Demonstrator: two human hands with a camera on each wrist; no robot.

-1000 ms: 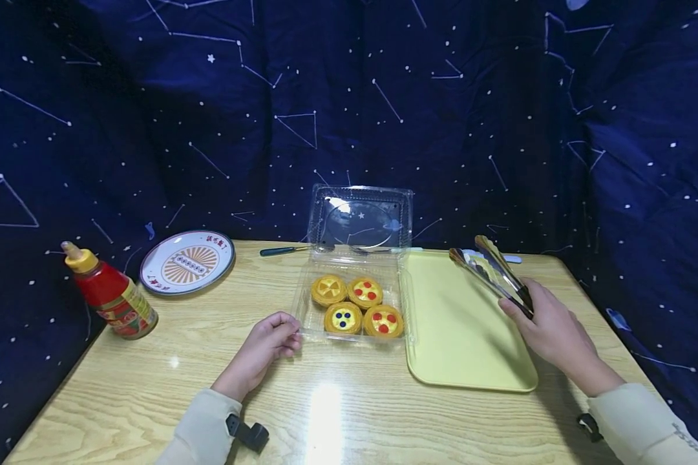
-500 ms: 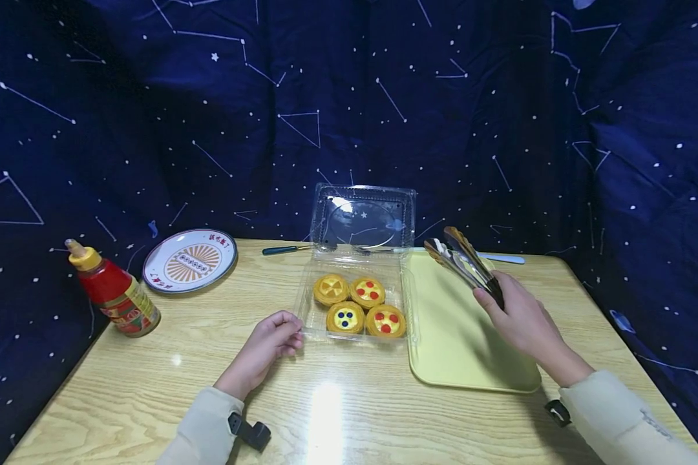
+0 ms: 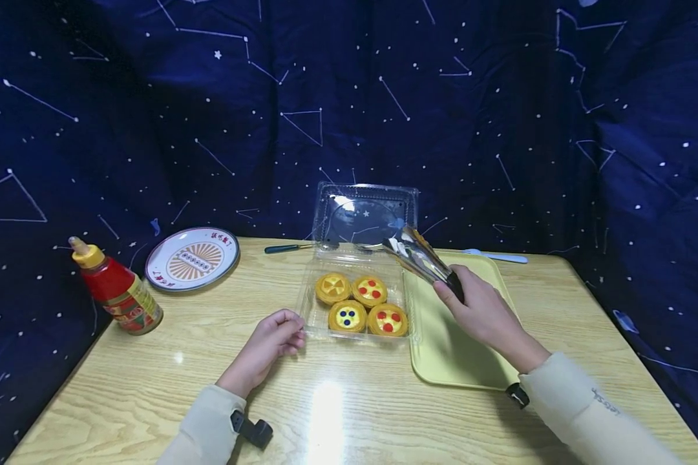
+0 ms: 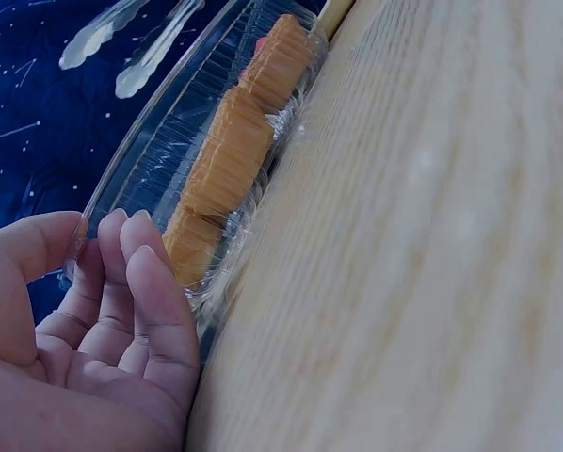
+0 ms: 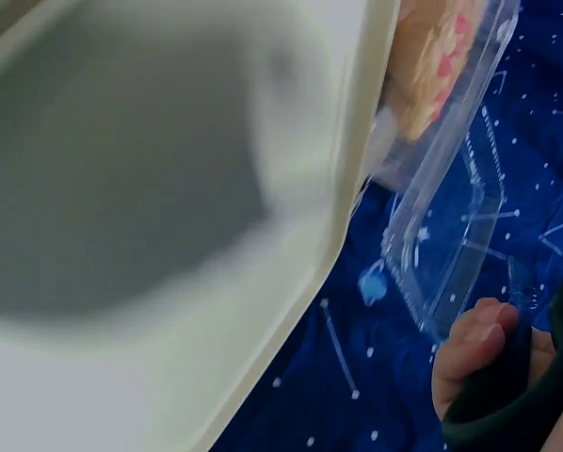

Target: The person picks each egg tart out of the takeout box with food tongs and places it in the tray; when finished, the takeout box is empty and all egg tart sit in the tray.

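Observation:
Several egg tarts (image 3: 347, 316) sit in a clear hinged plastic box (image 3: 308, 313), whose lid (image 3: 349, 219) stands up at the back. Some tarts carry red or blue dots. My left hand (image 3: 270, 345) pinches the box's front left corner; in the left wrist view, thumb and fingers meet at the rim. My right hand (image 3: 488, 310) grips metal food tongs (image 3: 427, 261) by their dark handles. Spread apart and holding nothing, the tong tips hang above the right rear part of the box. Most of the tongs are out of the right wrist view.
A yellow tray (image 3: 459, 355) lies against the box's right side. Behind it is a light blue fork (image 3: 503, 258); a dark-handled utensil (image 3: 282, 248) lies behind the box. A patterned plate (image 3: 169, 252) and a red sauce bottle (image 3: 119, 294) are on the left.
My right hand has carried the tongs leftward from over the tray to the box's right rear edge. My left hand keeps its place at the box corner, and the tarts have not moved.

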